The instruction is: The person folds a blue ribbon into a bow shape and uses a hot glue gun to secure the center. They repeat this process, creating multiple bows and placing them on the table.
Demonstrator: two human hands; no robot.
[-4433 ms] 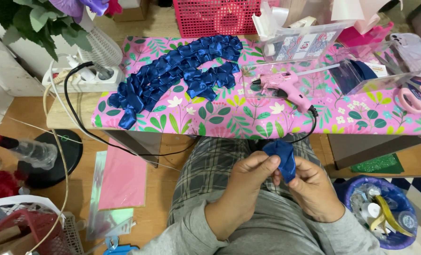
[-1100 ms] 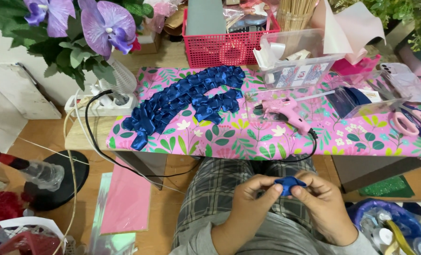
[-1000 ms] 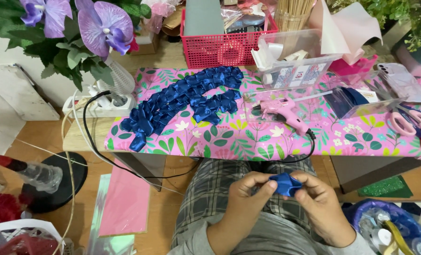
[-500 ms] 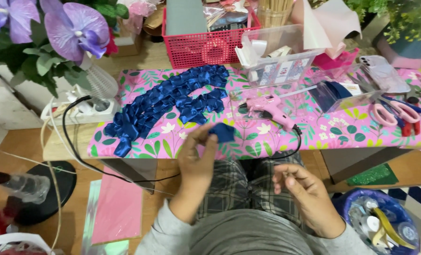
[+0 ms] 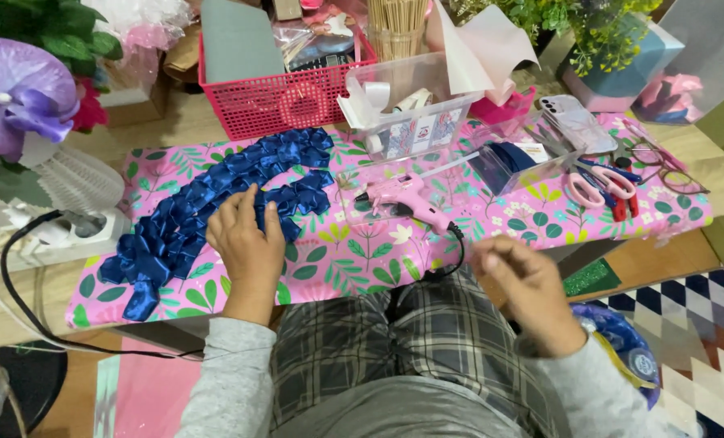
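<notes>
A pink floral tablecloth (image 5: 337,268) covers the low table; its near edge crosses at six o'clock. The left hand (image 5: 246,235) lies flat, fingers spread, on the folded blue ribbon petals (image 5: 216,203). At three o'clock the right hand (image 5: 524,284) hovers loosely curled, empty, below the pink glue gun (image 5: 402,199).

Bare cloth (image 5: 337,268) betw. ribbon pile (image 5: 216,203) & glue gun (image 5: 402,199); bins behind block.

A single head-worn camera is looking steeply down and forward from above the seated person's lap. It is facing the low floral surface (image 5: 362,259) at close range, taking in both hands, the checked trousers below, and the red basket (image 5: 281,97) and plants along the far edge.
</notes>
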